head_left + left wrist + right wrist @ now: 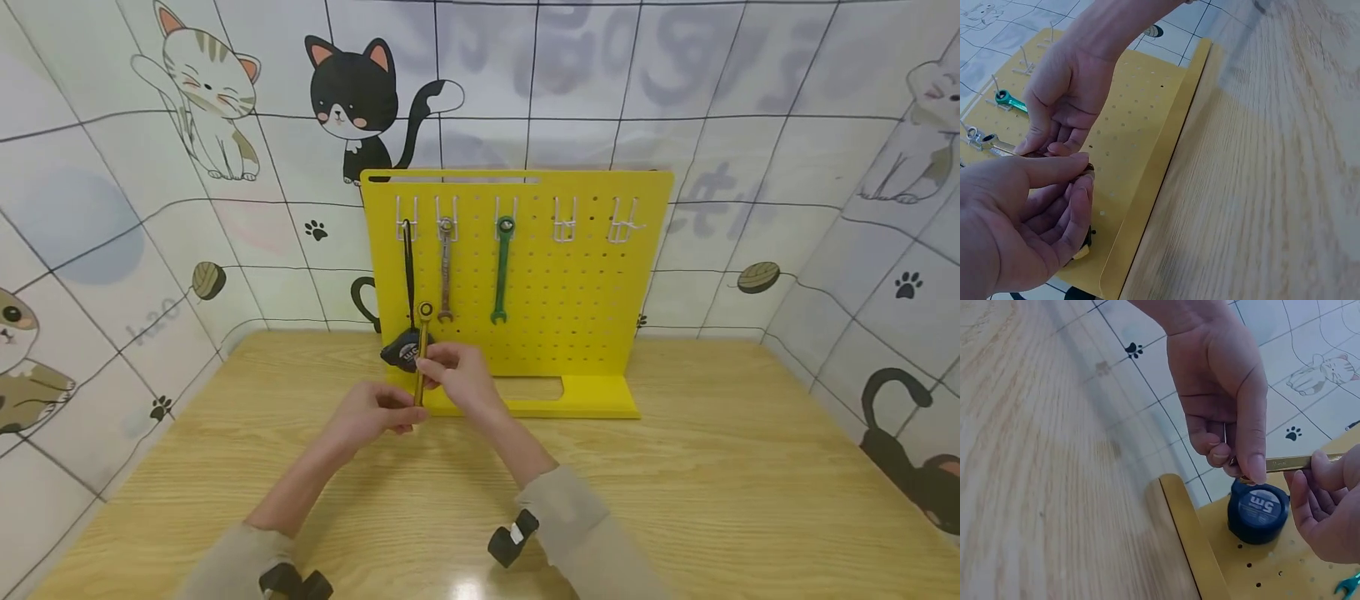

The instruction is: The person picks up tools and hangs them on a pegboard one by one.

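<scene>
A gold combination wrench point(423, 333) stands nearly upright in front of the yellow pegboard point(577, 308), ring end up. My left hand point(371, 414) pinches its lower end between thumb and fingers. Higher on the shaft, my right hand point(467, 381) pinches it too. In the right wrist view the gold shaft point(1288, 464) runs between both hands; the fingertips of the left hand point(1222, 387) cover its far end. Just behind the wrench, a black tape measure point(399, 352) marked 5m hangs by a black strap from the leftmost hook.
A silver wrench point(446, 271) and a green wrench point(502, 271) hang from hooks on the pegboard. Two more white hooks, one of them a right-hand hook point(622, 223), hold nothing. The board stands on a wooden table point(712, 467) before a cat-patterned wall covering point(585, 83).
</scene>
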Demonstrator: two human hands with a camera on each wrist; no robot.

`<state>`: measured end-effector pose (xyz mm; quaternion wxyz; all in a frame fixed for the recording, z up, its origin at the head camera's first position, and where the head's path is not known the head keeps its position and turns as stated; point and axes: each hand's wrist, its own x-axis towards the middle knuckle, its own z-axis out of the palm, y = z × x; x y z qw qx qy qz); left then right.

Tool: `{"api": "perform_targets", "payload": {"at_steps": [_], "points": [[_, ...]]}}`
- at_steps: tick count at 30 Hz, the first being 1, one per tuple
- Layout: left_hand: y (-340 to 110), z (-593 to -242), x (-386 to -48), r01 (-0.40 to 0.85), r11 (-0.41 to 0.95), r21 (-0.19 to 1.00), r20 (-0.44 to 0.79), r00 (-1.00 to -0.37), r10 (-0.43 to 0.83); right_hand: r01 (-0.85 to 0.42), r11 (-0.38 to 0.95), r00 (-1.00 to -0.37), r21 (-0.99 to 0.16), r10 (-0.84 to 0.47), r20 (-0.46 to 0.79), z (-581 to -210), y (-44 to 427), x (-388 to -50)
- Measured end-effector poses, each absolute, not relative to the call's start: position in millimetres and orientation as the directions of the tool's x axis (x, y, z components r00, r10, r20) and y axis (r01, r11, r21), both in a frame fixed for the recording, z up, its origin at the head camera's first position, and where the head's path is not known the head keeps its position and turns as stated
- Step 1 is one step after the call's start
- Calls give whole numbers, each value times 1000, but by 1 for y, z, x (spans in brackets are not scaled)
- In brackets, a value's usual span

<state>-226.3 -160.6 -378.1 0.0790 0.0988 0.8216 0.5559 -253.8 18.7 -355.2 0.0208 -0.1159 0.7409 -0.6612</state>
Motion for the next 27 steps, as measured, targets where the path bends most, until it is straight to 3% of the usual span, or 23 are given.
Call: {"api": "perform_targets", "payload": {"at_steps": [11, 27], "points": [[-129, -368, -231, 120, 332, 936, 35, -967, 253, -274, 120, -955, -954, -151, 255, -345, 49, -253], [-81, -351, -244, 210, 255, 944, 124, -941, 315, -309, 146, -951, -940, -51, 305, -326, 99, -252]]}}
